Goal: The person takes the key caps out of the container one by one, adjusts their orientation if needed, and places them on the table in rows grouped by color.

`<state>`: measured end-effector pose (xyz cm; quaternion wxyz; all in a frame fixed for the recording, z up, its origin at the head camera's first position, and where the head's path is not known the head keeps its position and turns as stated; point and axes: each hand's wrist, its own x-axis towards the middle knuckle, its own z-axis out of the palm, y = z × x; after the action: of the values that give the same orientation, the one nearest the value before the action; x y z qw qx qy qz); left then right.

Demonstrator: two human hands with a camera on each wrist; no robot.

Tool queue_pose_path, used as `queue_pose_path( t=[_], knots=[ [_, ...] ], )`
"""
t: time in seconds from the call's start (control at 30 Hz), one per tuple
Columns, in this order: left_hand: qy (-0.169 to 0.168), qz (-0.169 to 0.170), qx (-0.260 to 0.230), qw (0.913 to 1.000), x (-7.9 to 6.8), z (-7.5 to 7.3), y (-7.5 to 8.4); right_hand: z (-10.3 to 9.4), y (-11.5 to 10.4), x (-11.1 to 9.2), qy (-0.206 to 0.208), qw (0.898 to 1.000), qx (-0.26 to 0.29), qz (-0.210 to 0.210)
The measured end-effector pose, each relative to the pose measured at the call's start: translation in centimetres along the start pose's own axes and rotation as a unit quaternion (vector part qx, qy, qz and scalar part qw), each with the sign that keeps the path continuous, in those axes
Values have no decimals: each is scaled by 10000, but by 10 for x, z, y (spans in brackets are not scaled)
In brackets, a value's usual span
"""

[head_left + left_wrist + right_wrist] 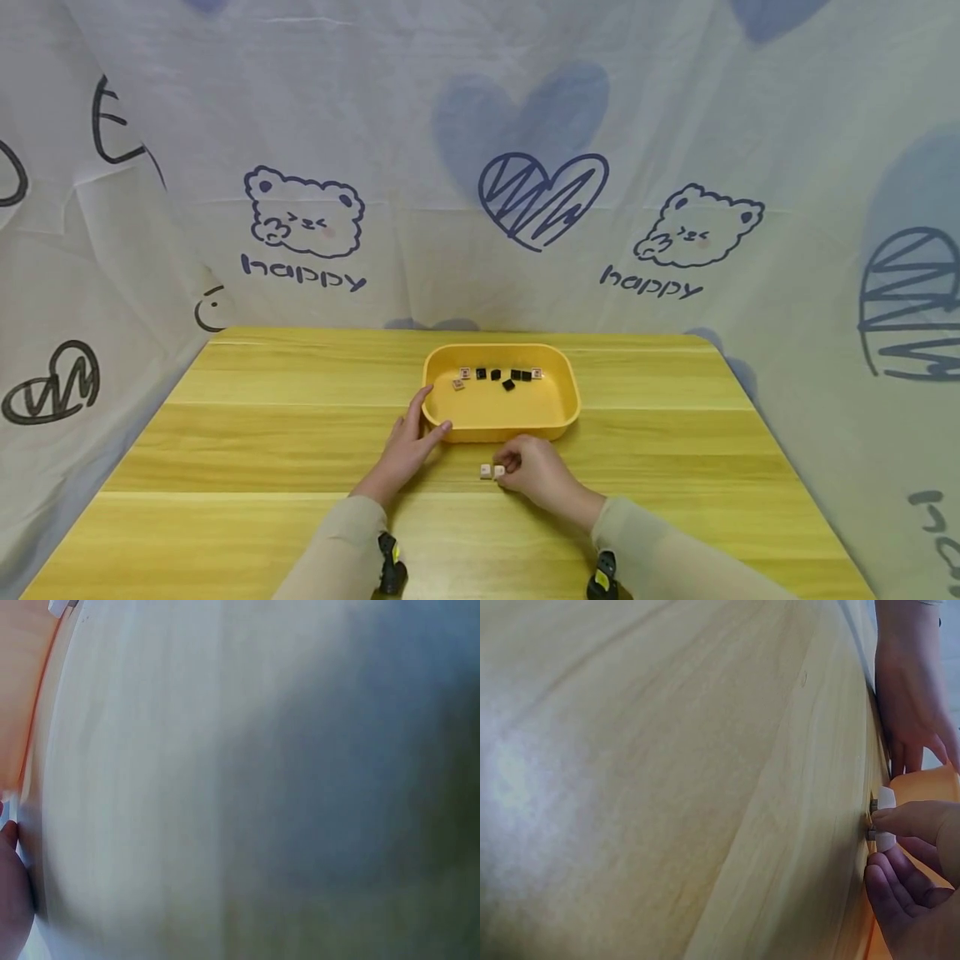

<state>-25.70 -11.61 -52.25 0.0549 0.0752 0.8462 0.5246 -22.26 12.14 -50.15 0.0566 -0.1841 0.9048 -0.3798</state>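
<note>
Grip on the right hand (pixel 538 473) was a thumb-and-finger pinch on one small white block (pixel 500 472), low over the wooden surface (pixel 262 450), just in front of the yellow tray (pixel 480 434). Second white block (pixel 485 472) sat right beside it on the left (so close I honestly can't tell if the two were touching). From the right wrist view, both had a dark bit on the underside.

Left hand (pixel 407 446) had its grip spread around the tray's near left corner, thumb by the front rim and fingers along the left side, touching the tray.

Inside the tray, mostly toward the back, lay some black blocks (pixel 508 385) and a few pale blocks (pixel 465 373), loosely scattered. Both arms were in beige sleeves (pixel 348 537), and behind the surface hung a pale cloth (pixel 420 125) with hearts, doodled bears and "happy" on it. Left wrist view was mostly blurry surface, with part of a hand at the edge.
</note>
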Motion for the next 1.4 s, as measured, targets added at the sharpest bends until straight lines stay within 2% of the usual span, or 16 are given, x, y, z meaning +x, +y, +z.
queue_pose_path(
  t=[0.6, 0.8, 1.1, 1.4],
  knots=[
    [-38, -31, 52, 10000, 0, -2, 4, -1, -4, 1, -82, 9999, -9, 72],
    [-55, 15, 90, 9999, 0, -2, 5, -7, -7, -4, -105, 9999, 46, 32],
    [6, 41, 28, 10000, -2, -1, 4, -34, -14, -16, 32, 9991, 238, -336],
    [-31, -50, 82, 9999, -1, -1, 3, -70, -15, -5, 302, 9983, 356, -336]
  ],
)
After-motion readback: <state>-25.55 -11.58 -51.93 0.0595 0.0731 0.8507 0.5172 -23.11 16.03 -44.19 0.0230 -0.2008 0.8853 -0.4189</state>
